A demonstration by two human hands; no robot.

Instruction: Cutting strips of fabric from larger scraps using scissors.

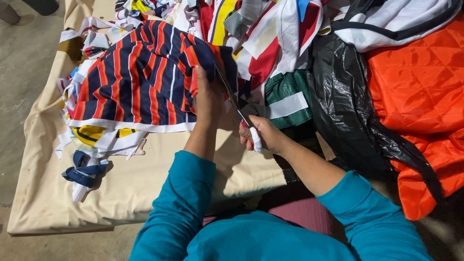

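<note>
Cream floor cloth [121, 193] strewn with offcuts; left hand [209, 99] pins striped fabric [140, 77]; right hand [263, 135] clasps scissors [232, 99], cut barely begun.

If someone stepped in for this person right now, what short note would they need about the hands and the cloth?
Left hand: pressed on the right edge of the navy, orange and white striped fabric, holding it up.
Right hand: gripping the scissors by their wrapped handle, blades reaching up along that same edge.
Around: the fabric lies over a cream cloth, with cut strips and scraps to the left and a mixed pile of coloured cloth behind. Black plastic bag and orange quilted material sit to the right.
Done: many scraps already lie cut. Left: the striped piece is mostly whole.
</note>
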